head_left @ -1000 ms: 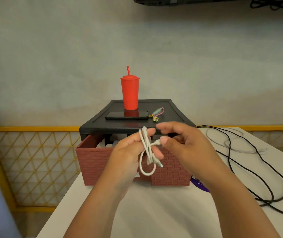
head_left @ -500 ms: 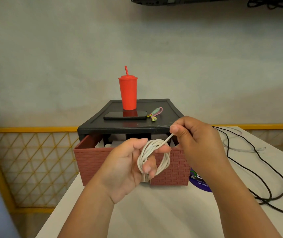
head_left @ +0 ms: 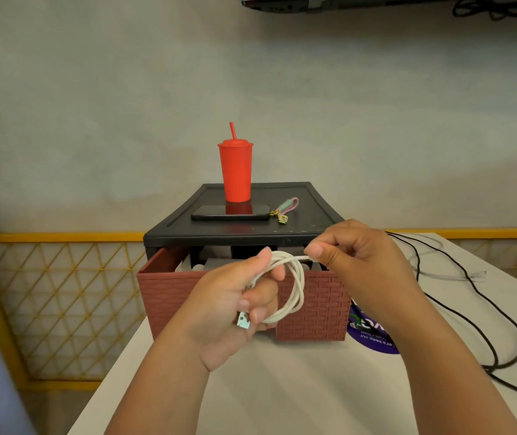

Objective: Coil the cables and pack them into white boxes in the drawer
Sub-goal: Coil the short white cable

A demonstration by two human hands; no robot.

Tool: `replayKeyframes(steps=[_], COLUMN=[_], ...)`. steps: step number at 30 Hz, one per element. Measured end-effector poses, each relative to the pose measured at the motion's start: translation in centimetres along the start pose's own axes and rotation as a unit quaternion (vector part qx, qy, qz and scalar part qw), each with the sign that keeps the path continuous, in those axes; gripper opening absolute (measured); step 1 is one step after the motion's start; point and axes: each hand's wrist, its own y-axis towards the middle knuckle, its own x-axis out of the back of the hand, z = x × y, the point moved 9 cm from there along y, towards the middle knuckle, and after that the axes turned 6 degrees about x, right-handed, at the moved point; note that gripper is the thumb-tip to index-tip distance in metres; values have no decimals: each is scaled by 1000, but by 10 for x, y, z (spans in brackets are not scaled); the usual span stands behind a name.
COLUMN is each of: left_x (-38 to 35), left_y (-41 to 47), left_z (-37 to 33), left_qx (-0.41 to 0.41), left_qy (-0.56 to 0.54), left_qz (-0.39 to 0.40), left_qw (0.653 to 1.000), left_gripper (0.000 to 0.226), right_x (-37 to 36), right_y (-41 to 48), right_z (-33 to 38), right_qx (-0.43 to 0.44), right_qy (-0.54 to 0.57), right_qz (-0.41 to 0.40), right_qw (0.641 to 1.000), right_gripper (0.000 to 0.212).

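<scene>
One reddish-brown drawer, moulded in a brick pattern, stands pulled out of a black cabinet on the white table. Over its front wall only a few pale box tops show; what lies inside them is hidden by the wall and the hands. The white cable is wound into several loose, roughly round loops and is held in the air just in front of the drawer. The left hand grips the coil, its fingers curled through the loops and its thumb laid over the top, and a silver USB plug pokes out below those fingers. The right hand pinches the cable's free end between thumb and forefinger at the coil's upper right, its other fingers folded in. On the cabinet top a lidded red cup with a straw stands just behind a dark phone, with a pink strap beside the phone. To the right, a black cable and a thinner pale cable sprawl loose on the table, and a purple sticker lies by the drawer's right corner.
</scene>
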Motion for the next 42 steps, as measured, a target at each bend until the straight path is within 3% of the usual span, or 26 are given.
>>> replayKeyframes(steps=[7,10,13,16,21,27,30,35,39,42], left_x=[1,5,10,12,13,9,6,9,13,16], left_y=[5,5,6,6,8,8,8,6,7,9], left_z=[2,-1,-2,-2,-1,-1,-1,-1,1,4], left_qx=[11,1,-7,-9,-15,-23,-22,-3,17,28], left_qy=[-108,-123,-142,-144,-143,-171,-196,-192,-175,-182], left_qz=[14,-1,-16,-19,-41,-24,-5,-6,-17,-19], left_qw=[994,992,990,989,989,985,980,981,984,983], left_gripper=[37,36,35,34,39,34,35,37,34,33], right_x=[-12,-23,-30,-31,-41,-49,-47,-40,-45,-55], right_y=[-2,-6,-11,-11,-12,-9,-9,-7,-10,-15], right_z=[6,8,15,18,18,23,23,7,-3,-8], right_qx=[3,-14,-9,12,66,57,34,-39,-94,-143], right_qy=[-33,42,97,37,-172,-244,-167,-16,68,190], right_qz=[4,66,129,149,160,107,90,67,99,143], right_qw=[999,997,987,988,970,962,981,997,988,961], right_gripper=[17,9,25,35,38,55,49,15,22,27])
